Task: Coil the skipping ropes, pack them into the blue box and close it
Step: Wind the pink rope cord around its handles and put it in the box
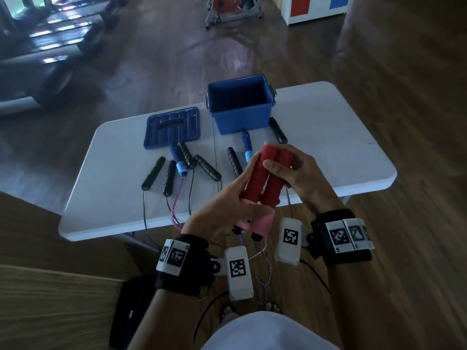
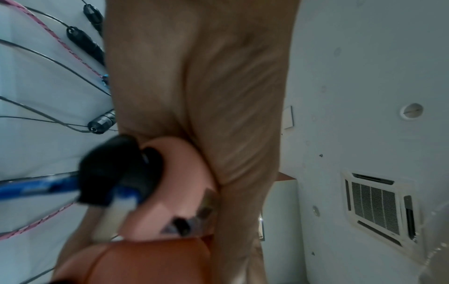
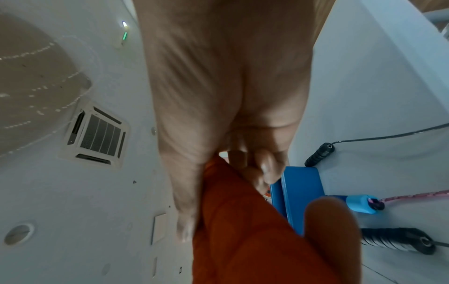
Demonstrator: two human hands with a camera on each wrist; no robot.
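Observation:
Both hands hold a pair of red foam rope handles side by side above the table's front edge. My left hand grips their lower pink ends, my right hand wraps the upper ends. Their pink and blue cord hangs down below the hands. The blue box stands open at the back of the white table, its lid lying flat to its left. Several black-handled ropes and two blue handles lie between them.
Thin black cords and a pink cord trail over the table's front edge. A dark bag sits on the floor at my lower left. Wooden floor surrounds the table; a white cabinet stands far behind.

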